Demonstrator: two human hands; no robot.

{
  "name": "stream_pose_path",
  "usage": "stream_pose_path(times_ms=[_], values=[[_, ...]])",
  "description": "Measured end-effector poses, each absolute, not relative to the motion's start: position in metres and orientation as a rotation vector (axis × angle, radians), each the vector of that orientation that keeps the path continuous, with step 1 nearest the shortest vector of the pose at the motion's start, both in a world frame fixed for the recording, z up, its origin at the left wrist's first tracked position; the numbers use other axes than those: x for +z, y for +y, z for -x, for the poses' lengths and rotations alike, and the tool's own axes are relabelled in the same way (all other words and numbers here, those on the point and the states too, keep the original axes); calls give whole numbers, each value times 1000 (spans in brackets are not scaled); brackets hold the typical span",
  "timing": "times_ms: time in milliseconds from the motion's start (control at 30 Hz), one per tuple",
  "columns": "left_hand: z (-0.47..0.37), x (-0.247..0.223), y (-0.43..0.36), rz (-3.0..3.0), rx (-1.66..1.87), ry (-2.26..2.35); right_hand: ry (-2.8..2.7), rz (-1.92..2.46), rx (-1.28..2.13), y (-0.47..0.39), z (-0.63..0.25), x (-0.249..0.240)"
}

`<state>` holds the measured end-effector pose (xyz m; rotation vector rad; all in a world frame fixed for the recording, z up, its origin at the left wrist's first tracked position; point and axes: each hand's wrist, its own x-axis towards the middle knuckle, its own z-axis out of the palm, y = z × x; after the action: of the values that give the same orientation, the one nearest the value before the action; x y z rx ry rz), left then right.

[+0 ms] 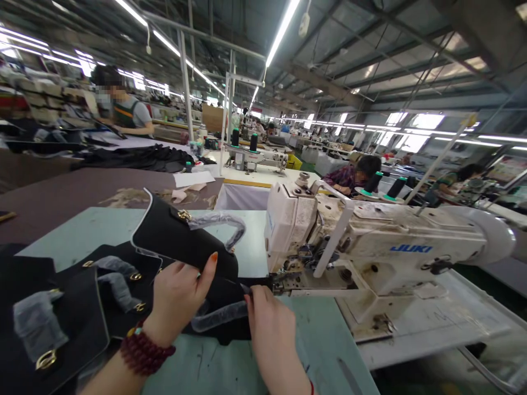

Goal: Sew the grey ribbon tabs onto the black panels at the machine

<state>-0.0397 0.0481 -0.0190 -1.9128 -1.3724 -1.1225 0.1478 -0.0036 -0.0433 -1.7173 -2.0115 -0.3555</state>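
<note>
A black bag piece (177, 230) with plastic-wrapped handles and gold fittings is folded up in front of me, its right end near the needle area of a white sewing machine (395, 236). My left hand (181, 291), with a dark red bead bracelet at the wrist, is closed on the piece's lower edge, thumb pointing up. My right hand (272, 329) pinches the black material just left of the machine's presser area. One plastic-wrapped handle (222, 317) lies between my hands. The fingertips of both hands are partly hidden.
More black pieces with wrapped handles (39, 318) lie at the left on the pale green table (325, 340). Behind are a brown table (82, 192) with dark cloth, another sewing machine (255, 159) and thread cones. People work at stations left and right.
</note>
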Motion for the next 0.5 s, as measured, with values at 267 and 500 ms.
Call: stream_pose_path(times_ms=[267,500], values=[[36,-15,44,1908,-1076,-1343,-1990,1749,-336,0,-160,-45],[37,12,74,2057,-939,-1669,-1968,1570,-64,-18,-174,-63]])
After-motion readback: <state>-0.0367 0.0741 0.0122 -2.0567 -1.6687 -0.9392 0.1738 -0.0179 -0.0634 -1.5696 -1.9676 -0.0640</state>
